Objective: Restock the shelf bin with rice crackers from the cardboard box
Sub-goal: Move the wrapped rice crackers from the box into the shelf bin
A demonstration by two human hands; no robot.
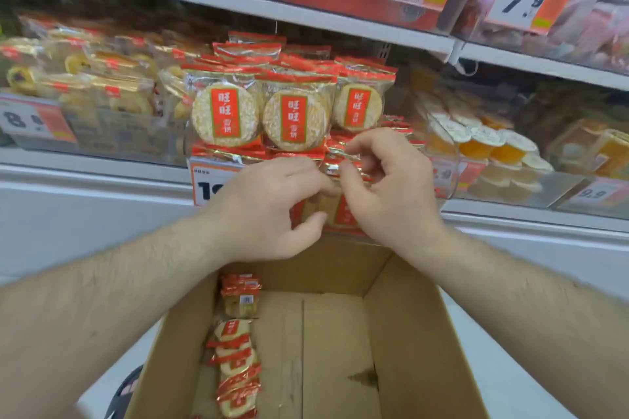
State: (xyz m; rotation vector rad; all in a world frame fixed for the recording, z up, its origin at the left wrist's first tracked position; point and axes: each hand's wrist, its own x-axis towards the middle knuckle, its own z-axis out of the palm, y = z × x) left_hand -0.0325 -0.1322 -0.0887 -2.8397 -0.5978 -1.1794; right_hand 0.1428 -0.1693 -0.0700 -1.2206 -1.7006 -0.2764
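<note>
Rice cracker packets, red-edged with round white crackers, stand packed in rows in the clear shelf bin at the middle shelf. In front of the bin, my left hand and my right hand meet around a small stack of cracker packets. The left thumb and fingers pinch the stack from the left, and the right fingers curl on it from the right. Below, the open cardboard box holds a column of several more packets along its left wall.
A price tag hangs on the bin's front. Bins of yellow pastries stand to the left and jelly cups to the right. An upper shelf edge with price labels runs above the bin. The box floor is mostly bare.
</note>
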